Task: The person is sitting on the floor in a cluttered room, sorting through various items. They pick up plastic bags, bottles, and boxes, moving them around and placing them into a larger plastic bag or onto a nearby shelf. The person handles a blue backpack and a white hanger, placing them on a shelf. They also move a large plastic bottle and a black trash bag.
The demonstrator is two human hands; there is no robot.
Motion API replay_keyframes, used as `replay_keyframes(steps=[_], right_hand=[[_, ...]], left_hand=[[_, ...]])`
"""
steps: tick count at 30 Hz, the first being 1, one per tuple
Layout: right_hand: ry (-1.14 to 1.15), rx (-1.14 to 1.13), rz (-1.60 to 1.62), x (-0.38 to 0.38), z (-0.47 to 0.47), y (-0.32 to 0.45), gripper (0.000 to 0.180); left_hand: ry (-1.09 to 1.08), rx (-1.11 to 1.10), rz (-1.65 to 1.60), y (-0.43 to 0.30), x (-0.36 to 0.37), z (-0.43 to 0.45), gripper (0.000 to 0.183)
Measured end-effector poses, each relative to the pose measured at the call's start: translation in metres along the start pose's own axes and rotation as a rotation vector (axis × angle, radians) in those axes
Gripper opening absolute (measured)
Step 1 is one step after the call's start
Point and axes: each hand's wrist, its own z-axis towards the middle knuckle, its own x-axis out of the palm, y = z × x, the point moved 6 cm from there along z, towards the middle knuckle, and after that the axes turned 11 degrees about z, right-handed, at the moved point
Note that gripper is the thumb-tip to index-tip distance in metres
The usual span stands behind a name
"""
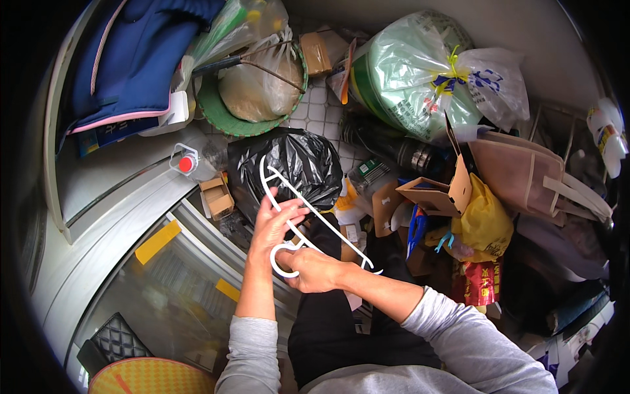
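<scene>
A white clothes hanger (320, 215) with a round hook lies slanting across both hands in the middle of the head view. My right hand (313, 270) is closed around its lower part, close to the hook. My left hand (275, 221) is farther up, its fingers spread and touching the long curved bar. Behind the hanger's upper end is a black plastic bag (307, 157) on the floor. A small open cardboard box (216, 198) stands left of that bag.
A green basket (241, 127), a clear bottle with a red cap (202, 160) and a large tied plastic bag (408, 74) lie ahead. Rightward are a yellow bag (480, 221) and open cardboard (443, 194). A glass panel (167, 295) stands at lower left.
</scene>
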Motion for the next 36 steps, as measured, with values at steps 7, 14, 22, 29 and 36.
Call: replay_keyframes(steps=[7, 14, 22, 29, 36], right_hand=[[0.195, 0.197, 0.065, -0.001, -0.035, -0.042, 0.019], [-0.458, 0.415, -0.282, -0.106, -0.065, -0.208, 0.029], [-0.078, 0.672, -0.946, -0.145, -0.009, -0.307, 0.034], [-0.599, 1.167, -0.480, -0.146, -0.044, -0.356, 0.057], [-1.671, 0.981, 0.549, -0.170, -0.075, -0.427, 0.087]], left_hand=[[-0.088, 0.027, -0.227, 0.036, -0.007, -0.008, 0.031], [-0.291, -0.069, -0.258, 0.093, -0.018, -0.052, 0.032], [-0.095, -0.176, -0.647, 0.198, 0.014, -0.082, 0.034], [0.068, -0.289, -0.619, 0.209, 0.025, -0.075, 0.039], [0.165, -0.238, -0.803, 0.215, 0.023, -0.072, 0.042]])
